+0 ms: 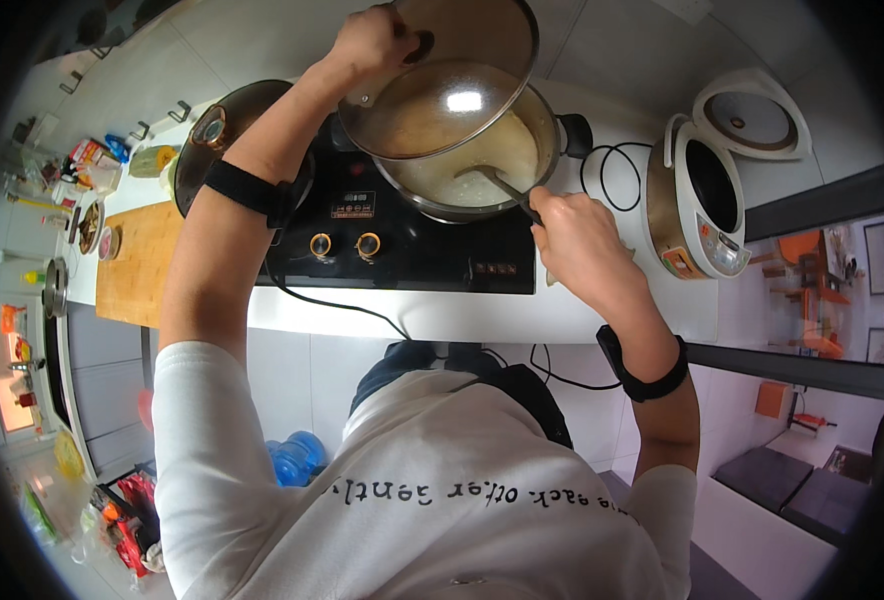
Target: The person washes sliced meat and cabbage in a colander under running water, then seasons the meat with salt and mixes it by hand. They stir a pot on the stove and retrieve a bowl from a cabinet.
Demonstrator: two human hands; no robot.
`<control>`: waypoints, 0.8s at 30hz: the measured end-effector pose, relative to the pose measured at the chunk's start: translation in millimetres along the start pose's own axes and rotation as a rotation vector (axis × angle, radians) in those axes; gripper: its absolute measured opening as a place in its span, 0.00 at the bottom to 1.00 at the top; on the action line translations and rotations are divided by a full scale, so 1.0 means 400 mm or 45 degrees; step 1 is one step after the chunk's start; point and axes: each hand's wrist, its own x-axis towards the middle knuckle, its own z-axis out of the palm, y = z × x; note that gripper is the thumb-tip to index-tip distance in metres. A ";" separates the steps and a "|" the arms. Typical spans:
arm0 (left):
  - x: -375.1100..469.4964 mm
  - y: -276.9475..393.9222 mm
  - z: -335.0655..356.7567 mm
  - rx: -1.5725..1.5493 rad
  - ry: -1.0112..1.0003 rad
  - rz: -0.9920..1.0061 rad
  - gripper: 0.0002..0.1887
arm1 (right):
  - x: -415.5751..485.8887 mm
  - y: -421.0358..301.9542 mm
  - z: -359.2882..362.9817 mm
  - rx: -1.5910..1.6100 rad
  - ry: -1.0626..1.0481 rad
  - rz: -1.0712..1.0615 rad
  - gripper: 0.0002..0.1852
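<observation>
My left hand grips the dark knob of a glass pot lid, which it holds tilted above a metal pot. Part of the pot's mouth is seen only through the glass. My right hand is closed around the handle of a ladle or spoon, its head dipped in the pot. Pale, cloudy liquid with small bubbles fills the lower part, and a large pale mass lies at the right side. The pot rests on a black glass cooktop with two knobs.
A rice cooker with its lid raised stands at the right, near a looped black cable. Left of the pot is a lidded pan, partly behind my left arm. A wooden cutting board lies farther left, beside a small bowl.
</observation>
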 end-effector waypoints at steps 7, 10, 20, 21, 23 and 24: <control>-0.011 -0.019 -0.026 -0.155 0.111 -0.033 0.17 | 0.103 0.019 0.084 -0.152 0.274 -0.248 0.09; 0.003 -0.017 -0.023 -0.200 0.156 -0.091 0.17 | 0.144 0.053 0.107 -0.250 0.340 -0.198 0.09; -0.012 0.004 -0.049 -0.244 0.137 -0.109 0.17 | 0.107 0.097 0.005 -0.216 0.019 -0.039 0.04; -0.016 0.009 -0.056 -0.256 0.095 -0.125 0.17 | 0.110 0.097 -0.012 -0.030 -0.080 0.075 0.04; -0.021 0.017 -0.071 -0.280 0.013 -0.152 0.17 | 0.118 0.101 -0.035 0.316 -0.291 0.305 0.06; -0.024 0.020 -0.076 -0.300 0.031 -0.142 0.17 | 0.119 0.102 -0.037 0.519 -0.351 0.411 0.09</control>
